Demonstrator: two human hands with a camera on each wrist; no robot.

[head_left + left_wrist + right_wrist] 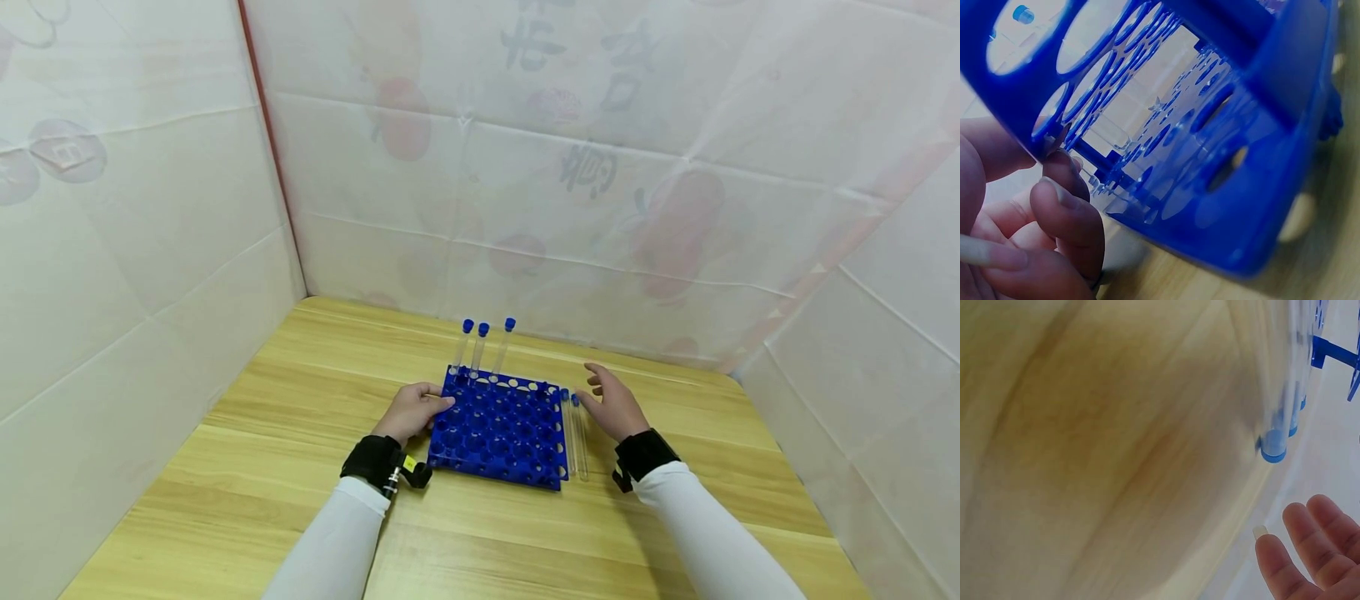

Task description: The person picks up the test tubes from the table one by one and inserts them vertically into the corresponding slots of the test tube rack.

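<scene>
A blue test-tube rack (497,430) lies flat on the wooden table (300,467). Three clear tubes with blue caps (483,348) stand upright in its back row. Two more capped tubes (574,433) lie on the table against the rack's right side. My left hand (437,407) grips the rack's left edge. In the left wrist view its curled fingertips (1063,209) touch the rim of the rack's top plate (1222,125). My right hand (597,388) hovers just right of the lying tubes with fingers spread. The right wrist view shows straight fingers (1300,553) near the blurred tube caps (1274,449).
White plastic sheeting (570,167) walls in the table at the back and on both sides. Bare wood stretches in front of the rack and to its left. The table's right edge (795,467) runs close to the right wall.
</scene>
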